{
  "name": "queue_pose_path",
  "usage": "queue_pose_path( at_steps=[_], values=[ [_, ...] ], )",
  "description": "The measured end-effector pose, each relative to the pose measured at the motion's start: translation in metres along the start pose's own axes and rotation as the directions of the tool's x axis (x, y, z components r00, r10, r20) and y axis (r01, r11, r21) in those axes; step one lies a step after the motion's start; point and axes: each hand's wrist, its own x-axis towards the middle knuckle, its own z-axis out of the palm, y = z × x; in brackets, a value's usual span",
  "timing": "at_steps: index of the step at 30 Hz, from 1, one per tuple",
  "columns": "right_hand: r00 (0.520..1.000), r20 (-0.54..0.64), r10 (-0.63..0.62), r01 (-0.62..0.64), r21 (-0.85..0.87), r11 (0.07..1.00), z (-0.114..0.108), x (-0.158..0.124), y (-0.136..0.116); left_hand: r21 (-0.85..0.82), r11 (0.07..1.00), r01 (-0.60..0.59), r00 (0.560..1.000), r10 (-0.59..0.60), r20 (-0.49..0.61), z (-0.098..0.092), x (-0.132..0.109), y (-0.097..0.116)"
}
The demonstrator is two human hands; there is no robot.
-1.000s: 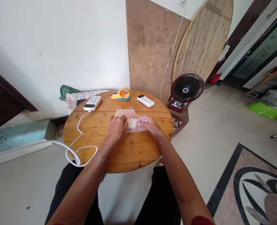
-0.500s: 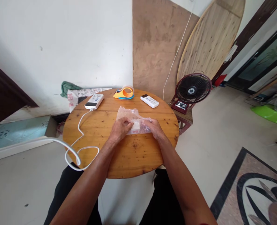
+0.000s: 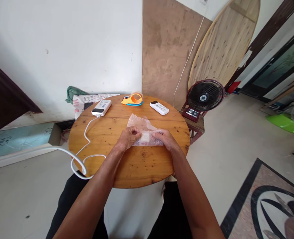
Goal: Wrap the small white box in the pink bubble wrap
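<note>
A sheet of clear bubble wrap [image 3: 140,122] lies on the round wooden table, its near part folded over. Between my hands a small whitish rectangular piece with faint markings [image 3: 145,137] shows at the fold; whether it is under the plastic I cannot tell. My left hand [image 3: 130,136] pinches the left end of the folded wrap, thumb against fingers. At the right end, my right hand [image 3: 165,138] grips the wrap with its thumb on top and the other fingers partly hidden.
On the wooden table [image 3: 137,169] stand an orange tape dispenser [image 3: 133,99], a white power bank [image 3: 159,108] and another power bank [image 3: 102,107] with a white cable [image 3: 87,132]. A dark fan [image 3: 203,97] sits on a stool at the right. The wall rises behind.
My right hand's thumb has shifted on the wrap, and more of the whitish rectangle shows. The near fold looks flatter and the far flap has changed shape slightly.
</note>
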Motion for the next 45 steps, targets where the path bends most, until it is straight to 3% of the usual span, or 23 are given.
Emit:
queue_pose_path(
  at_steps=[10,17,21,26,30,33,38,41,45],
  values=[
    [0.983,-0.14,-0.119,0.089,-0.208,0.974,0.008,0.005,0.006,-0.094,0.996,0.002,1.0,0.0,0.023,0.003,0.003,-0.009],
    [0.941,-0.141,-0.306,0.18,-0.56,0.809,0.009,0.009,0.014,-0.068,0.998,0.006,1.0,-0.005,0.02,0.003,0.003,-0.007],
    [0.863,-0.151,-0.482,0.246,-0.709,0.661,0.012,0.008,0.012,-0.061,0.998,-0.018,1.0,0.019,0.015,0.003,0.004,-0.01],
    [0.711,0.044,-0.702,0.388,-0.857,0.34,0.021,-0.002,-0.001,-0.031,0.998,-0.062,0.998,0.063,0.03,0.001,0.006,-0.016],
    [0.686,0.257,-0.681,0.505,-0.842,0.19,0.032,-0.013,-0.01,-0.01,0.997,-0.081,0.995,0.082,0.048,0.0,0.007,-0.015],
    [0.679,0.376,-0.631,0.574,-0.808,0.136,0.038,-0.015,-0.011,-0.025,0.999,-0.037,0.997,0.038,0.06,0.001,0.007,-0.014],
    [0.731,0.386,-0.563,0.545,-0.827,0.14,0.041,-0.015,-0.008,0.055,0.998,-0.043,0.999,0.042,0.015,-0.005,0.005,-0.012],
    [0.739,0.387,-0.551,0.538,-0.832,0.137,0.041,-0.016,-0.008,0.212,0.976,-0.057,0.995,0.072,-0.064,-0.013,0.001,-0.007],
    [0.74,0.391,-0.548,0.538,-0.833,0.132,0.041,-0.017,-0.007,0.445,0.895,0.011,0.968,0.102,-0.228,-0.021,-0.015,-0.002]
  ],
)
